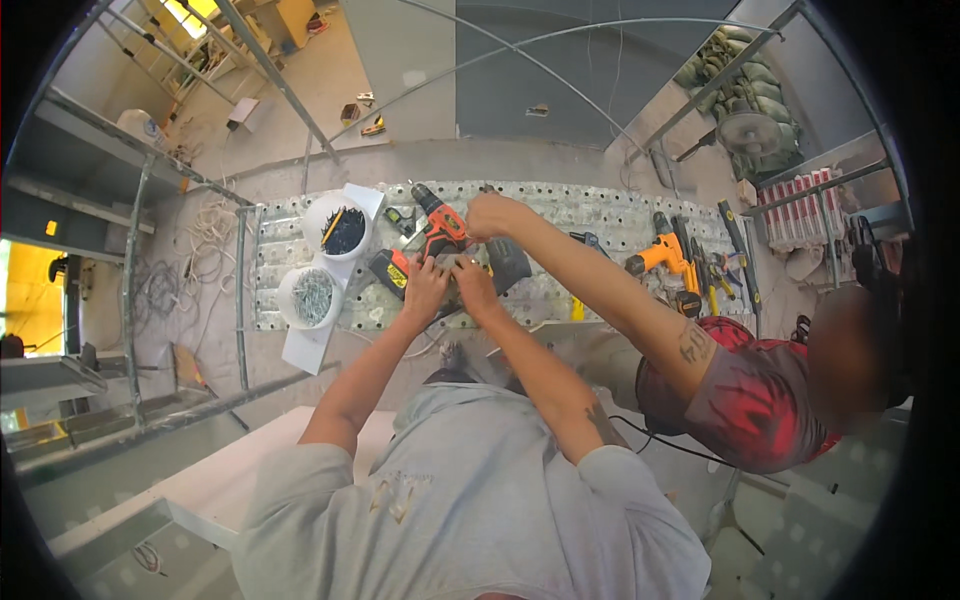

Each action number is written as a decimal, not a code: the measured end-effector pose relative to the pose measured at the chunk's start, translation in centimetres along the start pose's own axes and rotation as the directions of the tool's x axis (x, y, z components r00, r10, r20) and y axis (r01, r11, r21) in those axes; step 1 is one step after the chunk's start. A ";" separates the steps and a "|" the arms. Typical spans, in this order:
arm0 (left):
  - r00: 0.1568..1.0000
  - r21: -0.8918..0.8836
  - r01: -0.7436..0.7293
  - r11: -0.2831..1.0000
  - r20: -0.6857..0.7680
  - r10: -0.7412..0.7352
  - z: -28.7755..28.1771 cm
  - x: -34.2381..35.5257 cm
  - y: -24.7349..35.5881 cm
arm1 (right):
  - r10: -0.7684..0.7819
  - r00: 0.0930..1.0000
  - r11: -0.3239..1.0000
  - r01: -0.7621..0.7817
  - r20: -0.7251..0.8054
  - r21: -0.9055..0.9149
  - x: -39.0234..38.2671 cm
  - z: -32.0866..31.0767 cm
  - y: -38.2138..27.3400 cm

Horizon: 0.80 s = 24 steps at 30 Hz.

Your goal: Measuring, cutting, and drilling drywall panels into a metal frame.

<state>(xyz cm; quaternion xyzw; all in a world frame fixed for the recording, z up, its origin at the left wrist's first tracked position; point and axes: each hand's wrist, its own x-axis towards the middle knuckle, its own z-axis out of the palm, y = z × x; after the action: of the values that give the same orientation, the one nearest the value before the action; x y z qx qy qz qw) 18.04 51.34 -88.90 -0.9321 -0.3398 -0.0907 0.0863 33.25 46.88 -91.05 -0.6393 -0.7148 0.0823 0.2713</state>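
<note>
My left hand [427,281] is closed, its fingertips next to the black-and-orange battery end [391,270] of a power tool. Close beside it, my right hand [474,282] is also closed, fingers bent toward the left ones. Whatever small thing they pinch between them is too small to make out. Just beyond my fingers lies an orange-and-black cordless drill [441,222], its chuck pointing away. A co-worker's hand [488,216] reaches in from the right and rests against or just beside the drill; I cannot tell if it grips it.
The perforated metal platform [545,205] holds two white buckets [305,297] of fasteners at left. An orange-yellow drill [664,256] and several hand tools lie at right. Scaffold poles [133,262] frame the sides. The co-worker [760,395] leans in closely from my right.
</note>
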 end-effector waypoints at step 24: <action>0.961 -0.460 0.215 0.861 -0.057 -0.271 -0.7 1.1 -1.6 | 0.586 0.805 0.567 -0.488 0.091 0.663 -0.4 -8.2 -1.0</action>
<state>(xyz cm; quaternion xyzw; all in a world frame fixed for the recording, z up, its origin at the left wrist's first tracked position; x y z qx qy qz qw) 17.74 53.12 -87.80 -0.8691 -0.4187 -0.2325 -0.1235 36.49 44.41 -83.84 -0.6919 -0.3886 0.3622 0.4891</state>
